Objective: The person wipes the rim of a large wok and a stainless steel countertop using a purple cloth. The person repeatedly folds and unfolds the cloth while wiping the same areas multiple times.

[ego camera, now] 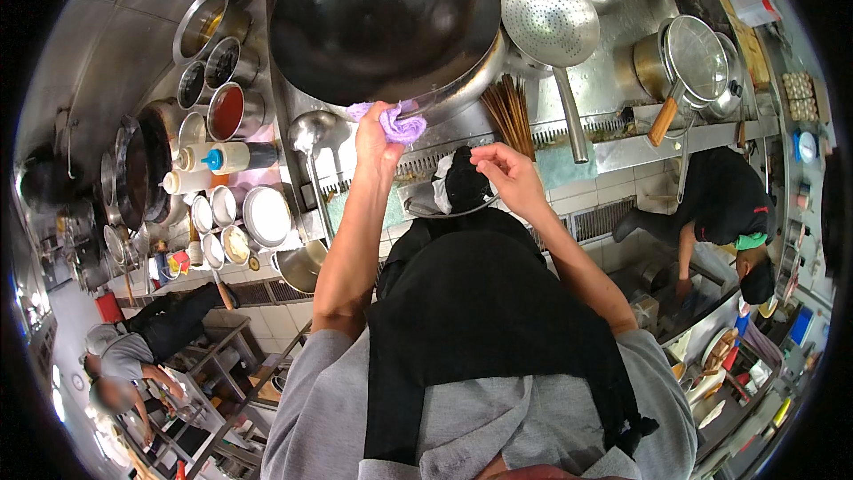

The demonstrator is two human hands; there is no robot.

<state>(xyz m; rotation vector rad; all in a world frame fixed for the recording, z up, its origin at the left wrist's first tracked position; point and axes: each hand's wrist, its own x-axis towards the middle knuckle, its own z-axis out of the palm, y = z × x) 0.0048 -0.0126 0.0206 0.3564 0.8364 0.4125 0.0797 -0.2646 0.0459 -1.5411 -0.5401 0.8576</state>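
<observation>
A large dark wok (386, 20) is tilted, its inside facing the camera. My left hand (380, 137) grips its near rim through a crumpled purple cloth (403, 125). My right hand (510, 177) has its fingers curled at the edge of a black and white item (464, 180), perhaps cloth, lying over a round metal rim; whether it pinches anything cannot be told. Beyond my right hand, a bundle of thin brown sticks (510, 110) leans by the wok. A perforated metal skimmer (550, 20) lies to the right, its handle over a green cloth (566, 163). A steel ladle (316, 133) is left of my left hand.
Metal pots with sauces (230, 112) and squeeze bottles (233, 158) stand at left, above white bowls (266, 213). A wire strainer (696, 57) rests over pots at right. One co-worker (723, 200) bends at the right; another person (126, 353) works at lower left.
</observation>
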